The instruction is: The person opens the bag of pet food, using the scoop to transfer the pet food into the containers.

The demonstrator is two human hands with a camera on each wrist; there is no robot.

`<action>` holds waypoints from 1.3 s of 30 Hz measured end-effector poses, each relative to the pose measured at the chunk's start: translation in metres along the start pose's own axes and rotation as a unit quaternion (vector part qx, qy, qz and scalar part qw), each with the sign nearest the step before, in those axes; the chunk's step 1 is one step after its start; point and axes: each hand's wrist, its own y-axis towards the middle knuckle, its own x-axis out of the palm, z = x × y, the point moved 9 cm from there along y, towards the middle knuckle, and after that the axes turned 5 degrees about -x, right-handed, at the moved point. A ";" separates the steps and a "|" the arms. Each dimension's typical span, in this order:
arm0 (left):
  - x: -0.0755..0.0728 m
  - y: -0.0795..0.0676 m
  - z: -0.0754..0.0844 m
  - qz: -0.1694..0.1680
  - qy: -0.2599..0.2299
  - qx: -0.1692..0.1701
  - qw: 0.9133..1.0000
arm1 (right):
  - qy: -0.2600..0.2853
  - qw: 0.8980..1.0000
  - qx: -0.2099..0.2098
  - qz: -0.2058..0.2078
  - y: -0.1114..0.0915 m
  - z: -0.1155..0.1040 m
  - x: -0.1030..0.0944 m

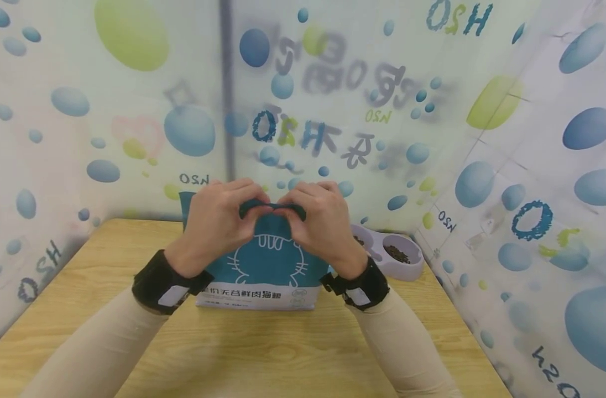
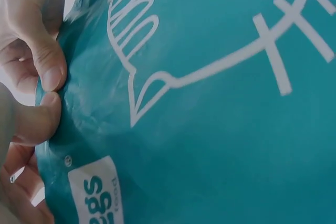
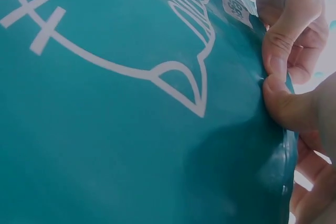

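Note:
A teal cat food bag [image 1: 270, 262] with a white cat outline and a white lower band stands upright on the table. My left hand [image 1: 221, 213] pinches its top edge near the middle between thumb and fingers. Right beside it, my right hand [image 1: 319, 218] pinches the same edge, and the two thumb tips meet. In the left wrist view both thumbs press on the front of the bag [image 2: 210, 129], with fingers behind the rim. The right wrist view has the thumbs together on the edge of the bag [image 3: 131, 145]. The bag's contents are hidden.
A pale double pet bowl [image 1: 413, 270] with brown kibble [image 1: 397, 254] stands behind the bag to the right. The wooden table [image 1: 233, 354] meets patterned walls at the back and sides. Black straps with cameras sit on both wrists.

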 end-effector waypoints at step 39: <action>0.020 0.011 0.017 0.003 0.005 0.018 1.000 | 0.080 0.996 0.047 -0.001 -0.015 0.028 -0.008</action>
